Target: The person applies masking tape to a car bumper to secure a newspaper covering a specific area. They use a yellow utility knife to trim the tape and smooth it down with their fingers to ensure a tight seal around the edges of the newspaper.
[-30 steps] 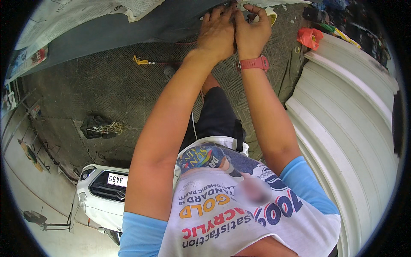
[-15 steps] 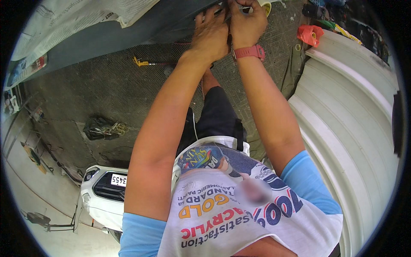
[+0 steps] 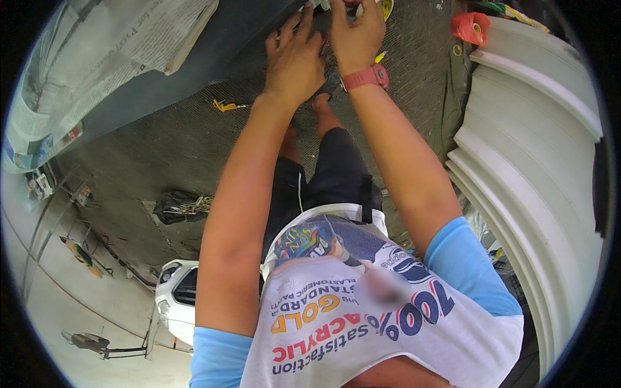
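Observation:
At the top edge, my left hand point(image 3: 294, 64) lies with its fingers spread against the lower edge of a dark grey panel point(image 3: 226, 48). To its right, my right hand point(image 3: 357, 40), with a red watch point(image 3: 366, 77) on the wrist, is closed, thumb and fingers bent together. A round, pale yellow-rimmed thing that looks like a roll of tape point(image 3: 388, 8) sticks out at its right side, apparently held in it. Between the two hands a small whitish piece point(image 3: 320, 4) shows at the picture's rim. The fingertips of the right hand are partly cut off.
Newspaper sheets point(image 3: 139, 42) cover the panel's upper part. A yellow pistol-shaped tool point(image 3: 226, 105) and a dark bag point(image 3: 178, 207) lie on the floor. Ribbed white panels point(image 3: 530, 129) stand at the right, with a red plastic bag point(image 3: 470, 29) on top. A white car point(image 3: 174, 294) is behind.
The view has shifted. Both hands have moved up and left in the picture. They are farther apart, and the left hand's fingers are more spread on the panel.

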A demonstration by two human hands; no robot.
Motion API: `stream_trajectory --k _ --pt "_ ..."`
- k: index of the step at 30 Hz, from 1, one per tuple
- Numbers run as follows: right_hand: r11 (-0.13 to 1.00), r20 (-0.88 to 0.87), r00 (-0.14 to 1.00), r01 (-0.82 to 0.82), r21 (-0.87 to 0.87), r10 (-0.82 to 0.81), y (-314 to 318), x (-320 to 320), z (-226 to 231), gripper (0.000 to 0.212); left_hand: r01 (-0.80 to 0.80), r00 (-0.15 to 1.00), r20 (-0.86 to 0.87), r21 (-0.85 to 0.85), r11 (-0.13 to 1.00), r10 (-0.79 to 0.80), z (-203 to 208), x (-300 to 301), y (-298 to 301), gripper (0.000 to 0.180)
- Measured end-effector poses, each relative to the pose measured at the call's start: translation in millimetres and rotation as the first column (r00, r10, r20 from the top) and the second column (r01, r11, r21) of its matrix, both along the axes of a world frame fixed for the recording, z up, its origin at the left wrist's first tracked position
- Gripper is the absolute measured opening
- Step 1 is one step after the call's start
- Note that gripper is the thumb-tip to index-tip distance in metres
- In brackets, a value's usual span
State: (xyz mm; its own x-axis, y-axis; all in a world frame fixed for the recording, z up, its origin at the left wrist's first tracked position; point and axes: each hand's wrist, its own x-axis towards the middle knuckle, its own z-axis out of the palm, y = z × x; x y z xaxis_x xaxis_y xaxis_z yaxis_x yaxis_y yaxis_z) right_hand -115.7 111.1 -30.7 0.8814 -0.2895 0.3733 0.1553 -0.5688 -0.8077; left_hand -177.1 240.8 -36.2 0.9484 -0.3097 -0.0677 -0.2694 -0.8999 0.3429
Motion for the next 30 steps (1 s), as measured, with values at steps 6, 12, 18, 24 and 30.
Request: stream_trajectory --k 6,12,18,24,30 --pt "0.959 -0.576 0.788 -0.06 0.279 0.217 -27.3 -80.8 11.1 0.048 -0.067 0.995 -0.071 -0.046 0.997 0.063 2.9 -32.3 13.5 0.052" --pt "0.787 -0.615 0.557 -0.119 0.605 0.558 -17.0 -150.5 21.5 0.064 -0.346 0.91 -0.362 -0.401 0.848 0.2 28.6 -45.6 35.2 0.045" --pt "0.682 -0.532 0.445 -0.318 0.658 0.72 -3.1 -173.9 37.8 0.07 -0.613 0.672 -0.736 -0.485 0.623 0.088 50.0 -85.0 69.6 0.027" --pt "0.564 -0.532 0.194 -0.202 0.801 0.824 -0.2 -188.4 51.7 0.044 -0.664 0.702 -0.662 -0.473 0.579 0.264 51.7 -112.7 90.6 0.016" --pt "0.565 -0.561 0.074 -0.15 0.811 0.824 4.0 -203.7 20.6 0.035 -0.625 0.773 -0.509 -0.506 0.595 0.378 46.7 -131.5 93.3 0.016"
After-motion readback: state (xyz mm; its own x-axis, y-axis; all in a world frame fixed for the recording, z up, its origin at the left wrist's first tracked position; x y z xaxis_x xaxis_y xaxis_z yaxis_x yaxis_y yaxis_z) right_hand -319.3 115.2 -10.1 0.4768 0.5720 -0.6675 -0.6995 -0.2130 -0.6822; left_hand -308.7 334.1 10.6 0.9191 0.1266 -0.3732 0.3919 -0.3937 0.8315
